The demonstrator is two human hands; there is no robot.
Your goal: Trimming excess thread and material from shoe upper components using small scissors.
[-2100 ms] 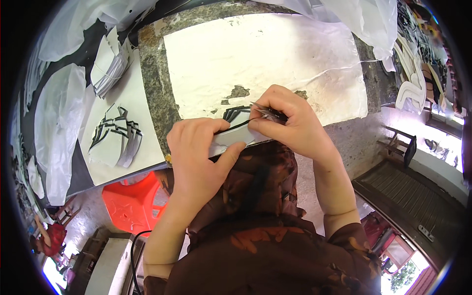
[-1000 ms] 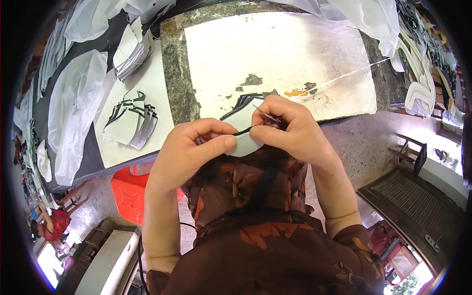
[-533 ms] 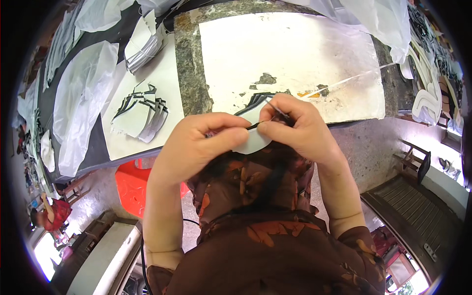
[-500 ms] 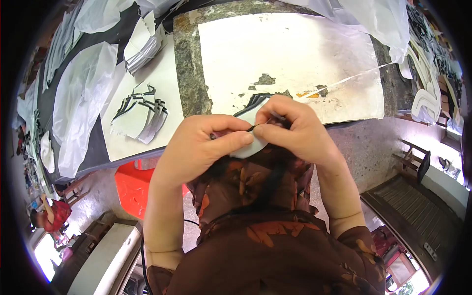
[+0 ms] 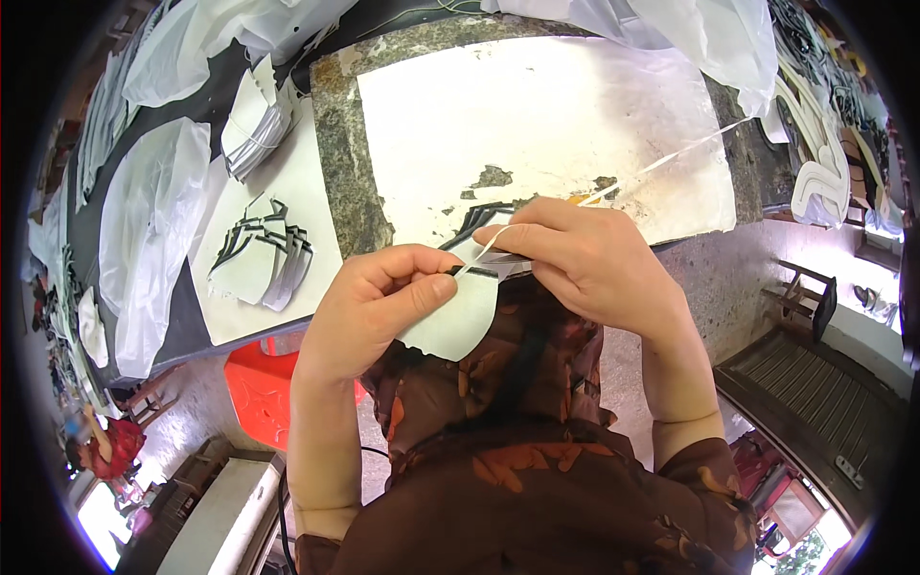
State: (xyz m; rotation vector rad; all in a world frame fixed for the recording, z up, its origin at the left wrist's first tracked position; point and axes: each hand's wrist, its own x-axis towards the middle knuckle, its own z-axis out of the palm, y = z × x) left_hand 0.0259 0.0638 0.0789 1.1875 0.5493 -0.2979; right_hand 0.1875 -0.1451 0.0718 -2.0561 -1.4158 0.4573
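Observation:
My left hand (image 5: pixel 379 311) is closed, thumb against finger, on the top edge of a pale, curved cut piece (image 5: pixel 450 321). That edge has a narrow dark band, and the piece hangs down over my lap. A thin white strip (image 5: pixel 484 247) runs from the pinch up to my right hand (image 5: pixel 589 264), whose fingers are closed on it. Under the right fingers there is also something thin and greyish that I cannot make out. Just beyond my hands, similar pieces with dark edges (image 5: pixel 491 218) lie fanned at the table's near edge.
Left on the table are a fanned stack of pale pieces (image 5: pixel 254 264), a tied bundle (image 5: pixel 254 129) and a clear plastic bag (image 5: pixel 149 225). A worn white sheet (image 5: pixel 537 115) covers the board ahead. White curved parts (image 5: pixel 819 177) lie far right. A red stool (image 5: pixel 259 388) stands below the table.
My hands have moved apart, the left one down and to the left. The pale piece now hangs in full sight from my left hand, and the white strip shows between both hands.

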